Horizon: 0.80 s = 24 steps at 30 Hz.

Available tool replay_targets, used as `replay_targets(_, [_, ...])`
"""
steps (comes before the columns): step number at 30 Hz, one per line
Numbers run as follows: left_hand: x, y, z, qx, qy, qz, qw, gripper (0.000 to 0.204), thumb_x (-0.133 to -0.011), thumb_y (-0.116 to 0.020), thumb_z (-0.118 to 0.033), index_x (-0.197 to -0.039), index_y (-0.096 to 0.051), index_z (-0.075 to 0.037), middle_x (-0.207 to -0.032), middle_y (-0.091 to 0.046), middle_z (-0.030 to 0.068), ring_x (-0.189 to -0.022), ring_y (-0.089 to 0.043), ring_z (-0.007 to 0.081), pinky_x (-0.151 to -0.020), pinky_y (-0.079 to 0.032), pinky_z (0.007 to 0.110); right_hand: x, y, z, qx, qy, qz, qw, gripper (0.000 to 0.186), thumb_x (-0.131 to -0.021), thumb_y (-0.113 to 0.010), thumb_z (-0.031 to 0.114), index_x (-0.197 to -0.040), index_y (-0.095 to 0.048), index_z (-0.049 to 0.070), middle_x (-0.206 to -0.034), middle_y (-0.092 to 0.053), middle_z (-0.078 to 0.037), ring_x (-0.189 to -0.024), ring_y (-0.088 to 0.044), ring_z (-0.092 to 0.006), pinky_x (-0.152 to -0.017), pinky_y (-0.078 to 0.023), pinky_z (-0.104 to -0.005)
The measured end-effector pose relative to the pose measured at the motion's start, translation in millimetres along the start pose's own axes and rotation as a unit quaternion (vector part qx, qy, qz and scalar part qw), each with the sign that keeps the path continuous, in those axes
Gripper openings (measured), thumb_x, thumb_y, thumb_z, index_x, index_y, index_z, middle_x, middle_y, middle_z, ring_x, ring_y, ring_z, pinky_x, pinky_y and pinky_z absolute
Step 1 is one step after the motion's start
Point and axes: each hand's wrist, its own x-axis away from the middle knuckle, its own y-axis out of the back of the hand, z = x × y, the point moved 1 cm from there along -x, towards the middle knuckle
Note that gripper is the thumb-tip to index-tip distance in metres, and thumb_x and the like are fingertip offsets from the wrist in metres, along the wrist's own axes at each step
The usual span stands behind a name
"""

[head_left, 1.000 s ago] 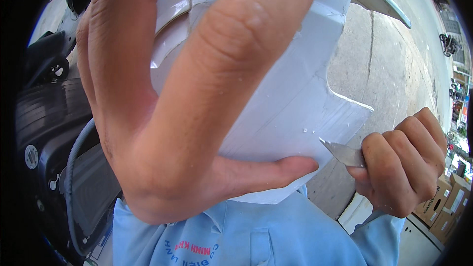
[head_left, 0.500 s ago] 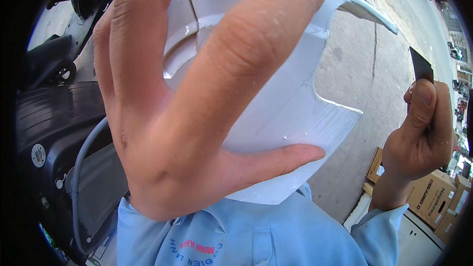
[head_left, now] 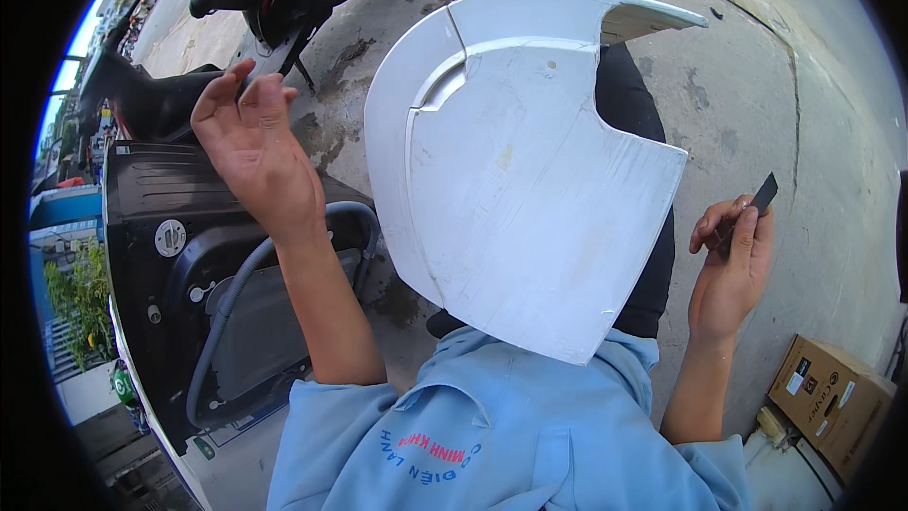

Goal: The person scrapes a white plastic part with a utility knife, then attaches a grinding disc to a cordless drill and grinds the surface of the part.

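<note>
A large white curved plastic panel [head_left: 530,170] rests across my lap, its lower corner against my light blue shirt. It has a seam along its left side and a cut-out on its right. To the left of the panel my left hand [head_left: 255,142] is raised, palm showing, fingers apart and a little bent, holding nothing. At the right my right hand [head_left: 733,270] is closed around a thin dark strip [head_left: 765,193] with a slanted end. Thumb and fingers pinch it, and its lower part is hidden in the grip. That hand is apart from the panel.
A dark appliance panel [head_left: 236,303] with a grey hose [head_left: 227,308] lies at the left. Parked motorbikes [head_left: 274,0] stand at the upper left. Cardboard boxes [head_left: 828,407] sit at the lower right. Concrete floor [head_left: 738,104] surrounds me.
My left hand has moved away from close in front of the camera toward the left, uncovering the white panel. My right hand still grips the dark strip; the whole view has shifted.
</note>
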Motion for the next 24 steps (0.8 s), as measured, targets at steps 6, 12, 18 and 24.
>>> replay_targets(6, [136.9, 43.6, 51.4, 0.231, 0.362, 0.151, 0.891, 0.058, -0.111, -0.040, -0.044, -0.154, -0.035, -0.005, -0.151, -0.046, 0.0131, -0.138, -0.048, 0.0240, -0.116, -0.039, 0.040, 57.8, -35.9, 0.1, -0.131, 0.015, 0.136, 0.982, 0.022, -0.114, -0.037, 0.033, -0.108, -0.045, 0.013, -0.121, -0.065, -0.021, -0.105, -0.067, -0.0252, -0.097, -0.052, -0.0407])
replay_targets(12, [223.8, -7.3, 54.1, 0.394, 0.407, 0.129, 0.814, 0.064, -0.112, -0.032, -0.049, -0.158, -0.037, -0.005, -0.155, -0.048, 0.0124, -0.142, -0.048, 0.0245, -0.120, -0.036, 0.039, 84.4, -40.0, 17.0, -0.156, 0.035, 0.135, 0.978, 0.026, -0.102, -0.068, 0.018, -0.107, -0.043, 0.016, -0.119, -0.062, -0.013, -0.112, -0.060, -0.0155, -0.100, -0.047, -0.0332])
replay_targets(18, [215.1, -36.1, -1.7, 0.381, 0.348, 0.061, 0.854, 0.075, -0.109, -0.031, -0.059, -0.161, -0.028, -0.005, -0.159, -0.042, 0.0125, -0.147, -0.041, 0.0254, -0.121, -0.033, 0.042, 56.8, -39.5, 38.1, -0.076, 0.047, 0.048, 0.995, 0.039, -0.090, -0.079, -0.001, -0.091, -0.044, 0.014, -0.099, -0.065, -0.009, -0.096, -0.063, -0.0112, -0.092, -0.049, -0.0285])
replay_targets(24, [203.3, -39.2, -62.7, 0.255, 0.147, 0.173, 0.940, 0.102, -0.098, -0.061, -0.052, -0.166, 0.002, -0.009, -0.165, -0.021, 0.0186, -0.153, -0.026, 0.0318, -0.124, -0.024, 0.047, 33.9, -35.1, 75.7, -0.074, 0.050, 0.106, 0.990, 0.038, -0.090, -0.080, 0.004, -0.087, -0.044, 0.015, -0.087, -0.060, -0.002, -0.083, -0.061, -0.0089, -0.078, -0.051, -0.0248])
